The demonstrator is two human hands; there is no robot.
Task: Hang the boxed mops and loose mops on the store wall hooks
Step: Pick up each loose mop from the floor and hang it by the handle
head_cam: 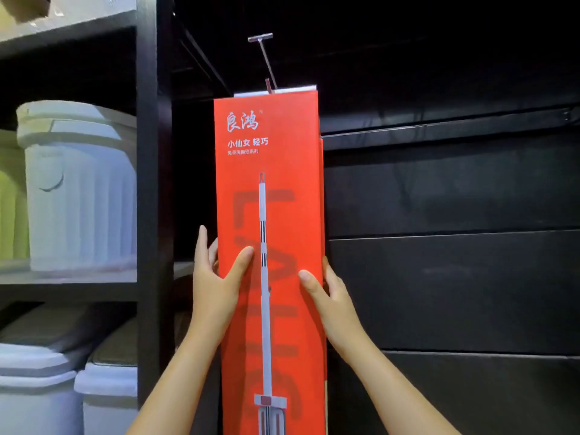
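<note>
A tall red mop box [282,183] with white lettering and a printed mop stands upright in front of the black slat wall [455,277]. My left hand [216,277] grips its left edge, thumb across the front. My right hand [329,296] grips its right edge, thumb on the front. A metal wall hook [265,58] slants down from above to the box's white top flap [276,89]. The hook's tip sits at the flap; whether it passes through a hole I cannot tell. A second red box edge [321,189] shows just behind on the right.
A black shelving unit [147,183] stands at the left, holding white ribbed plastic bins [78,189] and a green one [11,208]. More white lidded bins [47,381] sit on the lower level. A metal rail [439,128] runs along the wall at the right.
</note>
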